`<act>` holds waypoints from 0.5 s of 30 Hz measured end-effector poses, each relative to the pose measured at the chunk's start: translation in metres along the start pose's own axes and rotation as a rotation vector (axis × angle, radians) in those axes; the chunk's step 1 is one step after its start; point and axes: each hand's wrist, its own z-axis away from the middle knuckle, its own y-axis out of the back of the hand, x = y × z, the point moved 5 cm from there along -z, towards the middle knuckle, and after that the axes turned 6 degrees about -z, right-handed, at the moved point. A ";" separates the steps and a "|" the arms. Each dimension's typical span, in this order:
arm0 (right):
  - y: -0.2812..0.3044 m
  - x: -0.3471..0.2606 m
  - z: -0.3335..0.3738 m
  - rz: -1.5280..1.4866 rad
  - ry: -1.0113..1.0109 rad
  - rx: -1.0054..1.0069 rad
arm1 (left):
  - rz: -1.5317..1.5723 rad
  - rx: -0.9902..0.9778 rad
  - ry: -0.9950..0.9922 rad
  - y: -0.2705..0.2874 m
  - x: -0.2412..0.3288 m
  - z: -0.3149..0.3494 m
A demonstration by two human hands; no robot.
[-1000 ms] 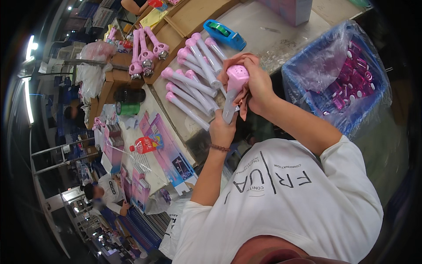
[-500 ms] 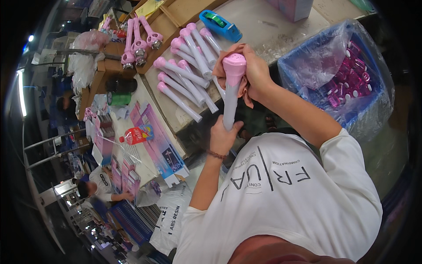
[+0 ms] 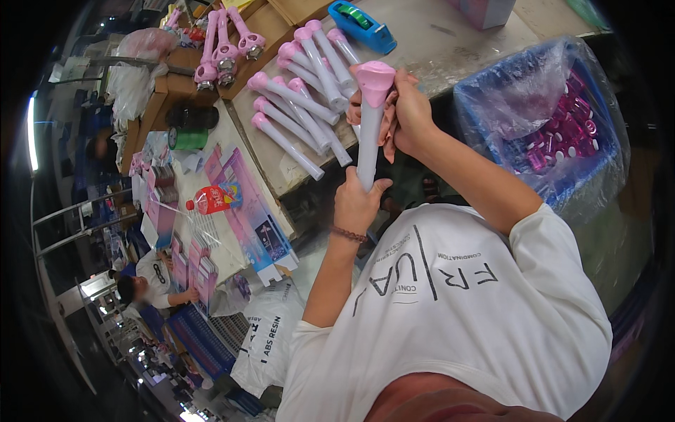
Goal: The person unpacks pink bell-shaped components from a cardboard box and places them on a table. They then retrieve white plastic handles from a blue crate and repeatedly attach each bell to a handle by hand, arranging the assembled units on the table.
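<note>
My left hand, a beaded bracelet on its wrist, is closed round the lower end of a wand with a pale tube and a flared pink head. The wand stands tilted, its head away from me. In my right hand is a crumpled orange-brown cloth, bunched behind and beside the tube just below the head. The fingers behind the wand are partly hidden. To the left, several similar pink-headed wands lie in a loose pile on the table.
A blue tape dispenser sits beyond the pile. At right stands a plastic-lined blue crate of magenta pieces. Pink wands with metallic ends rest on a cardboard box at left, near a red-labelled bottle. A co-worker is farther left.
The wand and both hands have shifted slightly farther from me in view. The cloth hangs lower along the tube, leaving the pink head more exposed. Both hands keep their hold.
</note>
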 end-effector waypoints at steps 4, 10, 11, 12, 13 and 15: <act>-0.003 0.002 0.004 -0.001 -0.002 -0.028 | 0.010 -0.030 0.034 0.003 0.002 0.000; 0.003 0.008 -0.012 -0.101 -0.006 -0.009 | -0.057 -0.036 -0.036 0.003 0.012 0.009; 0.003 0.008 -0.014 -0.176 -0.007 0.015 | 0.034 -0.029 -0.127 0.006 0.017 0.011; 0.001 0.008 -0.014 -0.251 -0.007 0.037 | 0.130 -0.056 -0.203 0.007 0.021 0.013; -0.003 0.008 -0.014 -0.271 -0.018 0.031 | 0.410 -0.150 -0.125 0.006 0.018 0.014; -0.012 0.005 -0.013 -0.318 -0.007 -0.005 | 0.982 -0.404 0.052 0.001 0.014 0.016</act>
